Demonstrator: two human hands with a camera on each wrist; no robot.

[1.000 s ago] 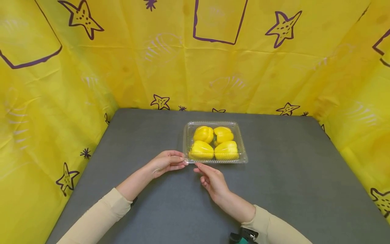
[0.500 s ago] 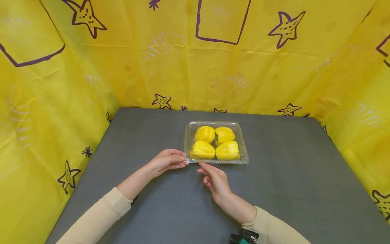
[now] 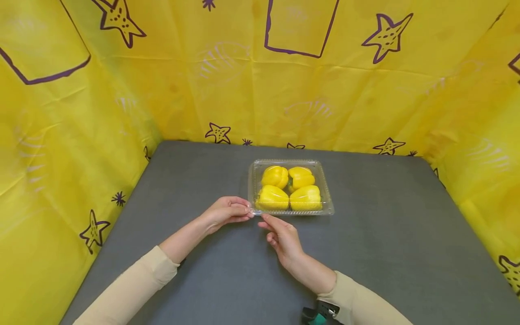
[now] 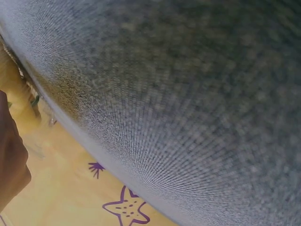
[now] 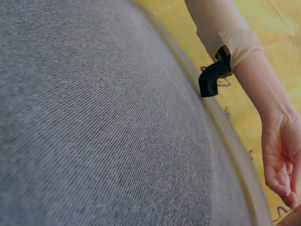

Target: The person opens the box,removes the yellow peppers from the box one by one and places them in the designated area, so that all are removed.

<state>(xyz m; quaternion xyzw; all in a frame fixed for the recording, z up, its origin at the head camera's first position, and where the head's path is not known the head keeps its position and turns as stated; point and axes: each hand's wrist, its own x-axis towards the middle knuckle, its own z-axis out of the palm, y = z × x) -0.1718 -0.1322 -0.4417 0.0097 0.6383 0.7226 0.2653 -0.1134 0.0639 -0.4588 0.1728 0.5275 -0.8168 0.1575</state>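
Note:
A clear plastic clamshell box (image 3: 327, 207) holds several yellow bell peppers (image 3: 305, 198) and lies on the dark grey table, its lid down over them. At its front left corner my left hand (image 3: 227, 211) pinches the rim between thumb and fingers. My right hand (image 3: 286, 239) reaches to the front edge just right of that corner, its index fingertip at the rim, other fingers loosely bent. In the right wrist view the left hand (image 5: 282, 150) appears at the right side. The left wrist view catches only part of a hand (image 4: 11, 157) at its left border.
The grey cloth-covered table (image 3: 386, 234) stretches around the box. Yellow curtains (image 3: 227, 99) with purple starfish drawings hang behind and at both sides. A black camera mount (image 5: 216, 70) sits on the left wrist; another strapped device (image 3: 321, 312) is on the right wrist.
The right index fingertip shifted slightly right along the box's front edge, then back left toward the corner. My left hand kept its pinch on the corner. The head view drifted a little.

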